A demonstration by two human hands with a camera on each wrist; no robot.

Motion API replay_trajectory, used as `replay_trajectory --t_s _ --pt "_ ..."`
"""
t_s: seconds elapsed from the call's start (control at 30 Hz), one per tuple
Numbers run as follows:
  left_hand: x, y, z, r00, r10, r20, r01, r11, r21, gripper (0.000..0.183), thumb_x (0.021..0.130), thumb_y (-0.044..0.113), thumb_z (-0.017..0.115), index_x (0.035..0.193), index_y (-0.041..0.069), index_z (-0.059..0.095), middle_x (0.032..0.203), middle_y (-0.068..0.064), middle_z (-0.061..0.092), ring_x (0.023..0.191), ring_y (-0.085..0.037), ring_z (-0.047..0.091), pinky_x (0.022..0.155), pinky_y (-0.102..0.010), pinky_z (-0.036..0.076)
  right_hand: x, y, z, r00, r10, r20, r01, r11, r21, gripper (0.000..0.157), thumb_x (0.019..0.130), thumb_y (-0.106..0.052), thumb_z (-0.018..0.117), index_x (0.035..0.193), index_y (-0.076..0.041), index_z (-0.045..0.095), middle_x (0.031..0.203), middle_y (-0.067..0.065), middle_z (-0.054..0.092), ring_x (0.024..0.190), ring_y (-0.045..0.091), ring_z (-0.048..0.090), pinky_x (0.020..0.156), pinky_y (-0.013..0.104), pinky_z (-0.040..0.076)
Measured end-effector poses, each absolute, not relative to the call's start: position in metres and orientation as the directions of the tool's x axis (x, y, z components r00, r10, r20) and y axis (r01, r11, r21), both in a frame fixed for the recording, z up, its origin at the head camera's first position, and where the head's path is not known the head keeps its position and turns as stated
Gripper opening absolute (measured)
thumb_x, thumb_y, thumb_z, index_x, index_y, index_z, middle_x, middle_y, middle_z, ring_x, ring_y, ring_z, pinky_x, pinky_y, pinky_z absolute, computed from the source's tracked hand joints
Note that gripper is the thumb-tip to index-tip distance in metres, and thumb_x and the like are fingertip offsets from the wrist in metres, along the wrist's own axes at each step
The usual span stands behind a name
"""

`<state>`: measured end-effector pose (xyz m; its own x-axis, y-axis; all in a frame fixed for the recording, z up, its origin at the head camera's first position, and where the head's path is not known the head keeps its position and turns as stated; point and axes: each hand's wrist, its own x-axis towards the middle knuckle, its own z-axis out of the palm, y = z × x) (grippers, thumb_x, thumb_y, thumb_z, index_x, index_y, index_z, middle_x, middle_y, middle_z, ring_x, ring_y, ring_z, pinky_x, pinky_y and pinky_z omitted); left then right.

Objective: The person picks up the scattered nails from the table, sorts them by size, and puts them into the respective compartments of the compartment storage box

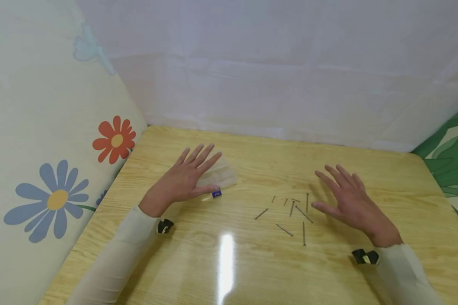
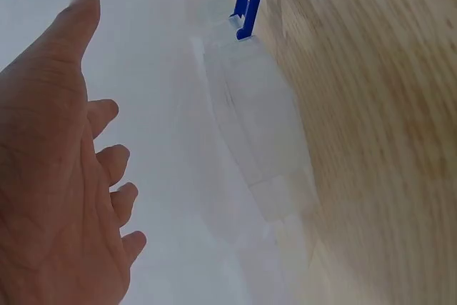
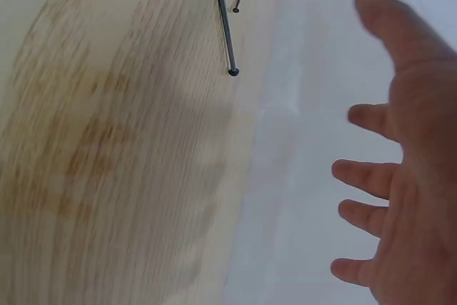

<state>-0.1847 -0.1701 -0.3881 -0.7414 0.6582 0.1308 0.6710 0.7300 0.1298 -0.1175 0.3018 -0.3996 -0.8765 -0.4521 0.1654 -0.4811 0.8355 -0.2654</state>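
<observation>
My left hand (image 1: 181,180) is held above the table with its fingers straight and spread. Below it lies a clear plastic case (image 2: 260,112) with a blue latch (image 2: 246,12) at one end; in the head view the hand covers part of the case. Nothing is in that hand. To the right, my right hand (image 1: 349,207) hovers with fingers apart, also holding nothing. Several loose nails of different lengths lie scattered between the hands, among them a long nail (image 1: 304,234) near the front and another nail (image 3: 227,33) close to the right hand.
The light wooden table (image 1: 175,262) reaches back to a white cloth backdrop (image 1: 252,93). On the left stands a panel printed with flowers (image 1: 57,199), and on the right one with green leaves (image 1: 454,156). A bright reflection falls on the table's front part.
</observation>
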Motion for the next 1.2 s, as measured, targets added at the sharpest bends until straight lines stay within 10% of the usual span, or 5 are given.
replay_trajectory --t_s 0.53,1.2 --pt "-0.179 -0.181 -0.397 -0.829 0.55 0.105 0.558 0.794 0.242 0.08 0.102 0.054 0.058 0.159 0.003 0.034 0.149 -0.026 0.045 0.138 -0.044 0.041 0.112 -0.059 0.029 -0.115 0.293 -0.412 -0.854 -0.497 0.154 -0.52 0.821 -0.235 0.043 0.098 -0.026 0.072 0.134 -0.002 0.063 0.128 0.019 0.063 0.117 0.041 0.059 0.097 0.06 0.045" --pt "-0.178 -0.202 -0.402 -0.899 0.437 -0.015 0.416 0.866 0.277 0.08 0.095 0.06 0.066 0.139 -0.007 0.057 0.118 -0.023 0.062 0.098 -0.035 0.063 0.09 -0.053 0.05 -0.133 0.288 -0.42 -0.848 -0.52 0.105 -0.528 0.81 -0.255 0.025 0.099 -0.009 0.069 0.124 -0.005 0.07 0.12 0.013 0.07 0.111 0.034 0.065 0.095 0.054 0.05"
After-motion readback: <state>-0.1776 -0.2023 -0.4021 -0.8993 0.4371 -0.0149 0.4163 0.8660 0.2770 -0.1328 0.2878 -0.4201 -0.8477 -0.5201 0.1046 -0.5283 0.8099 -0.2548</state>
